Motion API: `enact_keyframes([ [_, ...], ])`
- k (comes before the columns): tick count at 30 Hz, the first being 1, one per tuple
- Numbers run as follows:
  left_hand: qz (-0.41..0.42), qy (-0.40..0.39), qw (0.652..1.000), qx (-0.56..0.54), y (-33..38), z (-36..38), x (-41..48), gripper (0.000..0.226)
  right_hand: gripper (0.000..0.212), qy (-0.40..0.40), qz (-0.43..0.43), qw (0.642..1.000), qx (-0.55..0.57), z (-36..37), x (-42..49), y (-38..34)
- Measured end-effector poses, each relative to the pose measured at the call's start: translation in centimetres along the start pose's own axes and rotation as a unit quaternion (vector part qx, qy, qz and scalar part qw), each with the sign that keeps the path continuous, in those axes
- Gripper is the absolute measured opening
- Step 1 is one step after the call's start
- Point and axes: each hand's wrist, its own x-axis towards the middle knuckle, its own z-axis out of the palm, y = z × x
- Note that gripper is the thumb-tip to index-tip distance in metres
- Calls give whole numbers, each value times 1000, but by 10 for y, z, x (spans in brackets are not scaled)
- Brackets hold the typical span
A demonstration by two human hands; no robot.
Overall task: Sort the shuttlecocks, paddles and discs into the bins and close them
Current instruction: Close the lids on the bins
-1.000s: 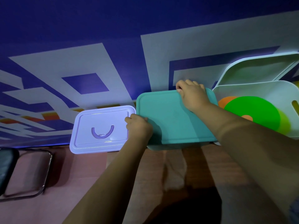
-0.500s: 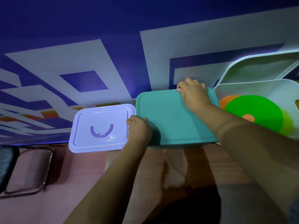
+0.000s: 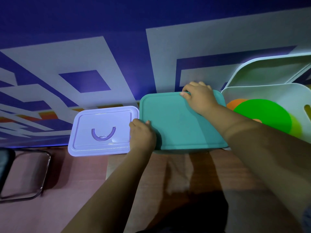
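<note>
At the centre of the frame a teal lid (image 3: 178, 121) lies flat on the middle bin, whose body is almost wholly hidden beneath it. The left hand (image 3: 143, 137) grips the lid's left edge, thumb on top and fingers curled down over the side. The right hand (image 3: 200, 98) holds the far edge right of centre, fingers hooked over the rim. Just left of it, a purple lid (image 3: 104, 118) with a U-shaped handle covers its bin. At the right a white bin (image 3: 269, 91) stands uncovered, holding a green disc (image 3: 264, 115) over an orange disc (image 3: 235, 104) and a yellow-green disc (image 3: 296, 126); a white lid (image 3: 269, 71) leans behind it. All sit on a wooden table (image 3: 176, 174)
</note>
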Motion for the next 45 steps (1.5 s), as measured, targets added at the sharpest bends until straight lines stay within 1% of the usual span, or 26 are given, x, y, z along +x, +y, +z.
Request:
enact_keyframes([
  [5, 33, 22, 997, 60, -8, -3, -9, 36, 19, 20, -13, 1000, 16, -1, -8, -3],
  [7, 44, 34, 995, 86, -11, -4, -10, 36, 20, 10, -13, 1000, 22, -1, -9, -6],
  [9, 44, 34, 994, 89, -14, -4, -11, 36, 24, -9, -11, 1000, 16, -2, -7, -9],
  [12, 32, 30, 996, 81, -15, -5, -11, 34, 34, -60, -23, 998, 1, -5, -3, -10],
  [14, 25, 33, 996, 77, -12, -4, -12, 34, 36, -87, -38, 995, 5, -8, 1, -9],
  [17, -35, 39, 997, 52, -6, -1, -12, 38, 36, -116, -45, 992, 31, -11, 9, -11],
  [19, -54, 39, 996, 53, -5, 1, -10, 40, 35, -132, -37, 990, 38, -11, 13, -15],
  [21, -50, 38, 996, 63, -5, 3, -8, 40, 33, -130, -30, 990, 42, -10, 13, -16],
  [23, -43, 35, 996, 72, -6, 3, -6, 39, 32, -108, -25, 993, 49, -7, 8, -15],
  [27, -19, 31, 993, 113, -6, 2, -6, 37, 36, -81, -6, 996, 31, 1, 1, -13],
  [30, -6, 11, 989, 149, -5, -1, -4, 38, 35, -109, 13, 993, 30, 2, 5, -16],
  [33, -7, -15, 991, 131, -6, -6, -1, 39, 37, -120, 8, 993, 15, 4, 4, -17],
  [35, -23, -50, 992, 112, -4, -11, 0, 48, 37, -119, 6, 993, 8, 3, 2, -17],
  [38, -21, -92, 985, 142, -1, -17, 0, 84, 41, -127, 13, 992, -15, -3, -1, -23],
  [39, -22, -97, 983, 152, 0, -19, 0, 92, 43, -125, 17, 992, -32, -5, -3, -26],
  [42, -38, -105, 984, 142, 2, -19, 0, 98, 49, -99, 22, 992, -79, -10, -23, -34],
  [45, -42, -91, 984, 150, 6, -19, -3, 101, 55, -97, 30, 993, -66, -21, -55, -36],
])
